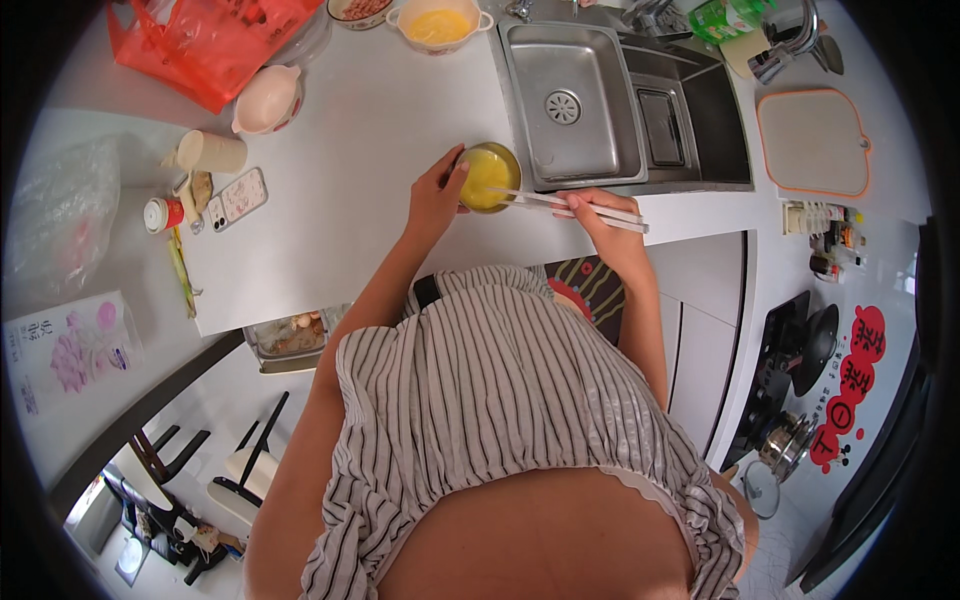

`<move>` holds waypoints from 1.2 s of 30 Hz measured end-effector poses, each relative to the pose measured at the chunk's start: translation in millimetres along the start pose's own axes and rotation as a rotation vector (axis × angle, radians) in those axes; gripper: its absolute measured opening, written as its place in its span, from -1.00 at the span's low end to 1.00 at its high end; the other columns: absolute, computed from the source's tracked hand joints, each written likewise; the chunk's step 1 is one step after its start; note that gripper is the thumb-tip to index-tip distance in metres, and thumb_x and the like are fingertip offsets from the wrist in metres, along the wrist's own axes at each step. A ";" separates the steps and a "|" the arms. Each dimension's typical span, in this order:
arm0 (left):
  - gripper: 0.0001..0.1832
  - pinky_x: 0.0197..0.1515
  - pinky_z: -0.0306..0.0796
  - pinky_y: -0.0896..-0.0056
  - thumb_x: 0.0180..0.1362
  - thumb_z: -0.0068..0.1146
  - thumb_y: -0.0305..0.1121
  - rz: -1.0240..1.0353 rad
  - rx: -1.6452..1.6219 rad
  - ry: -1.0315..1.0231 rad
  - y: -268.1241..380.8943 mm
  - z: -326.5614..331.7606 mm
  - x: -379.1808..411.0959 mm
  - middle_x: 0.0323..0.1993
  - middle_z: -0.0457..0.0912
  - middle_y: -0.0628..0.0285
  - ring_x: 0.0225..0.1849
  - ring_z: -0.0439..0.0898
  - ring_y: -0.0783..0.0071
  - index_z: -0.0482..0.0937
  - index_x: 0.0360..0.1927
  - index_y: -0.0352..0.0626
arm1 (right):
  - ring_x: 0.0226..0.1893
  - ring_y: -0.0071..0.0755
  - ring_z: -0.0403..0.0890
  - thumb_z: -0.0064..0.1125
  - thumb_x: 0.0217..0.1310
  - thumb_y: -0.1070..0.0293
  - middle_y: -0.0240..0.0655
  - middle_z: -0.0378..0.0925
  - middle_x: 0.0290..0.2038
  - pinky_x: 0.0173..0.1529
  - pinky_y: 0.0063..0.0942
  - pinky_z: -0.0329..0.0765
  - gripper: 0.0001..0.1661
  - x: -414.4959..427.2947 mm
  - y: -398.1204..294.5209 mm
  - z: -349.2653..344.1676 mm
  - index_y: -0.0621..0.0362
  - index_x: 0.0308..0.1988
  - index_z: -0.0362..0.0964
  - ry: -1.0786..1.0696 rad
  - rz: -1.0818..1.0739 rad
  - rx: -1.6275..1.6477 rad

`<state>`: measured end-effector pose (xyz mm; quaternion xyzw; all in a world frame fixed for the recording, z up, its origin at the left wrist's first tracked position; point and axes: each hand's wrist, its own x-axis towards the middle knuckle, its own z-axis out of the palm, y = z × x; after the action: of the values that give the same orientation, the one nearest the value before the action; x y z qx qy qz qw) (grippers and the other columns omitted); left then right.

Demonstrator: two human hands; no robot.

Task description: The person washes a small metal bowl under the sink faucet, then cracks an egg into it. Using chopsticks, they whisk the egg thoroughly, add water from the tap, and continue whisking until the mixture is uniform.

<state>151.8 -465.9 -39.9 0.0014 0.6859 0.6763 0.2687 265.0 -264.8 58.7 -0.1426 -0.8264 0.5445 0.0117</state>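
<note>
My left hand (439, 193) grips the side of a small metal bowl (517, 169) near the counter's front edge. Yellow liquid that looks like beaten egg (486, 174) lies in the bowl. Between the fingers of my right hand (604, 217) is a pair of pale chopsticks (547, 204), whose tips reach into the liquid. At the back of the counter a two-handled bowl (420, 43) holds more yellow liquid. Beside it stands a bowl of chopped pinkish meat (361, 10), partly cut off by the picture's rim.
Right of the metal bowl is a stainless steel sink (574, 142). Leftward are a pink bowl (268, 101), a red plastic bag (210, 52), a phone (238, 199), ginger (201, 189) and scallion stalks (180, 262). A cutting board (814, 142), a wok (815, 349) and a steel pot (787, 448) stand farther right.
</note>
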 end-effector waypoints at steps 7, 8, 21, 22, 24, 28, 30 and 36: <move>-0.57 -0.42 0.61 0.50 0.24 -0.02 -0.20 -0.001 -0.033 0.012 0.8 0.5 -1.6 -0.32 0.54 0.24 -0.35 0.54 0.60 0.42 0.15 -0.12 | -0.49 -0.67 0.47 0.14 0.20 0.37 -0.37 0.59 -0.51 -0.37 -0.68 0.40 -0.80 -1.5 2.9 4.8 0.29 -0.28 0.57 0.050 -0.043 0.043; -0.57 -0.42 0.61 0.50 0.24 -0.02 -0.20 -0.007 -0.047 0.015 2.2 1.0 -2.5 -0.31 0.54 0.24 -0.35 0.54 0.60 0.42 0.15 -0.12 | -0.49 -0.67 0.47 0.14 0.20 0.36 -0.37 0.59 -0.52 -0.38 -0.69 0.39 -0.79 -2.1 1.6 4.8 0.29 -0.29 0.57 0.047 -0.048 0.028; -0.55 -0.39 0.61 0.49 0.25 -0.02 -0.18 0.011 -0.050 -0.009 -0.5 1.5 -0.6 -0.32 0.53 0.25 -0.34 0.54 0.58 0.40 0.17 -0.13 | -0.36 -0.58 0.57 0.11 0.22 0.36 -0.31 0.62 -0.44 -0.20 -0.63 0.47 -0.77 -2.5 0.0 -0.5 0.33 -0.25 0.55 -0.018 0.029 0.094; -0.55 -0.39 0.61 0.49 0.25 -0.02 -0.18 0.011 -0.051 -0.009 1.5 2.7 -2.9 -0.32 0.53 0.25 -0.34 0.54 0.58 0.40 0.17 -0.13 | -0.39 -0.62 0.54 0.13 0.21 0.36 -0.32 0.62 -0.45 -0.25 -0.64 0.45 -0.78 -4.0 0.5 0.9 0.31 -0.27 0.56 0.013 0.018 0.084; -0.55 -0.39 0.61 0.49 0.25 -0.02 -0.17 -0.001 -0.049 -0.012 4.8 2.7 -4.0 -0.31 0.53 0.25 -0.34 0.54 0.59 0.40 0.17 -0.13 | -0.43 -0.65 0.51 0.14 0.20 0.35 -0.34 0.61 -0.46 -0.30 -0.65 0.44 -0.79 -3.8 0.5 1.6 0.30 -0.30 0.56 0.074 0.007 0.084; -0.54 -0.39 0.61 0.49 0.25 -0.02 -0.17 -0.016 -0.030 -0.015 0.2 0.7 -3.1 -0.31 0.53 0.26 -0.33 0.54 0.60 0.40 0.17 -0.13 | -0.43 -0.63 0.52 0.13 0.20 0.38 -0.33 0.60 -0.45 -0.28 -0.65 0.44 -0.79 -1.4 -4.2 -1.6 0.32 -0.30 0.56 0.002 0.039 0.050; -0.55 -0.39 0.61 0.49 0.25 -0.02 -0.17 -0.004 -0.032 -0.016 -2.3 1.2 -3.0 -0.31 0.53 0.26 -0.33 0.53 0.60 0.40 0.17 -0.13 | -0.43 -0.63 0.52 0.12 0.20 0.39 -0.34 0.60 -0.45 -0.28 -0.65 0.44 -0.80 -2.3 -4.7 -1.4 0.32 -0.29 0.56 0.000 0.020 0.090; -0.55 -0.40 0.61 0.50 0.26 -0.04 -0.16 -0.014 -0.025 -0.012 2.4 2.2 -3.6 -0.30 0.53 0.25 -0.33 0.52 0.60 0.40 0.17 -0.13 | -0.42 -0.63 0.52 0.14 0.19 0.38 -0.35 0.60 -0.44 -0.26 -0.66 0.43 -0.79 -2.4 5.6 -2.5 0.29 -0.23 0.55 -0.010 0.020 0.117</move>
<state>154.8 -464.9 -36.3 -0.0028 0.6758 0.6828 0.2776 268.9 -261.1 55.0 -0.1472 -0.7917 0.5928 0.0106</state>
